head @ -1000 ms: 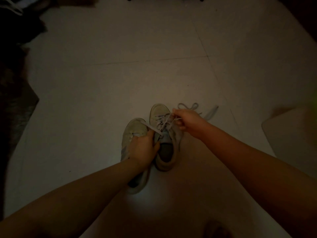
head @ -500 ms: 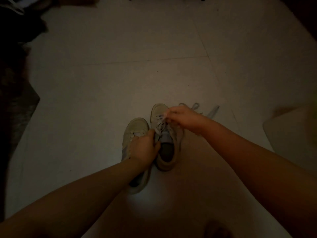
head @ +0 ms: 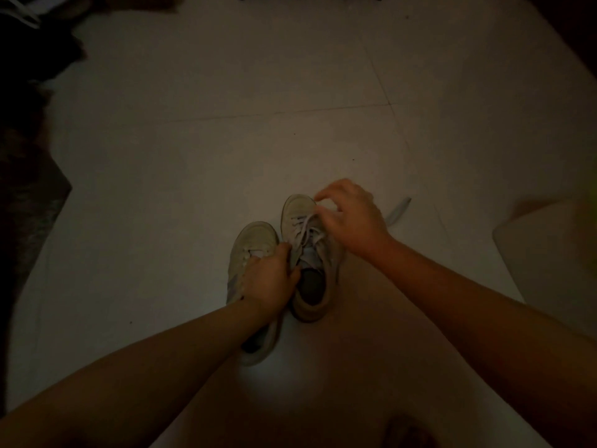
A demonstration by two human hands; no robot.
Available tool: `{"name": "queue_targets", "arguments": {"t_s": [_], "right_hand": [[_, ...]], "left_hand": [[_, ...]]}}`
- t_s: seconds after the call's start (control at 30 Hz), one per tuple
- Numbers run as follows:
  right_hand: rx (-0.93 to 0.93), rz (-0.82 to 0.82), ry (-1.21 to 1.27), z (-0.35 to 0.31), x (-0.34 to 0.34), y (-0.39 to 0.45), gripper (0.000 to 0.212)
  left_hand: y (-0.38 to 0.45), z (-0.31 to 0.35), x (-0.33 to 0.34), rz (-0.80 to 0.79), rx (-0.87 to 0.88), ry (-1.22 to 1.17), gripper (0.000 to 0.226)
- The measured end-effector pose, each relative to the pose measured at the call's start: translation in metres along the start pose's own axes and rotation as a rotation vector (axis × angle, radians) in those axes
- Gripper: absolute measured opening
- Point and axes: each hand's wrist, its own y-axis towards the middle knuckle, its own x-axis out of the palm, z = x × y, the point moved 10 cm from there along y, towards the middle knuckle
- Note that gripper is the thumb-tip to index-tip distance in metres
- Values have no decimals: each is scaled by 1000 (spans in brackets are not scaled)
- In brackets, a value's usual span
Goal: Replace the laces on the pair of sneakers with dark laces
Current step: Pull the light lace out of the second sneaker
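Two pale sneakers stand side by side on a light tiled floor in dim light. My left hand grips the inner side of the right sneaker near its tongue, lying partly over the left sneaker. My right hand hovers over the right sneaker's toe end, fingers curled at the pale lace still threaded through its eyelets. Whether the fingertips pinch the lace is too dark to tell. A loose pale lace end lies on the floor behind my right hand.
A dark rug or cloth covers the floor at the left. A pale boxy object sits at the right edge. Dark clutter fills the top left corner. Furniture feet show at the top edge.
My right hand has moved forward from the middle eyelets to the toe end of the right sneaker. The looped lace behind it is now hidden. My left hand has stayed put.
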Motion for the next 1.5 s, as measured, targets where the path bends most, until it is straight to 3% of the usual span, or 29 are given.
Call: {"name": "queue_targets", "arguments": {"t_s": [0.07, 0.13, 0.23, 0.33, 0.47, 0.53, 0.67, 0.83, 1.17, 1.33, 1.5], "right_hand": [[-257, -176, -76, -43, 27, -7, 25], [-366, -376, -260, -55, 60, -15, 26], [-341, -513, -516, -40, 80, -12, 24], [-337, -544, -587, -30, 85, -10, 20], [-501, -335, -599, -49, 78, -19, 39], [-544, -197, -614, -56, 67, -19, 34], [-395, -23, -657, -46, 39, -4, 27], [-227, 10, -547, -34, 27, 3, 39], [35, -93, -316, -8, 36, 11, 20], [31, -83, -317, -12, 39, 13, 20], [160, -48, 63, -30, 32, 41, 19]], "left_hand": [[-2, 3, -5, 54, 28, -17, 41], [-3, 8, -10, 123, 72, -49, 42], [-2, 4, -5, 70, 23, -62, 42], [-1, 1, -2, 60, 15, -90, 40], [-2, 1, -2, 83, 11, -109, 41], [-2, 1, -2, 78, 0, -123, 38], [-1, -3, 2, 84, -11, -101, 39], [1, -5, 5, 81, -8, -47, 43], [4, -8, 8, 72, -14, -80, 45], [7, -11, 8, 88, -31, -109, 43], [7, -11, 8, 113, -30, -129, 40]]}}
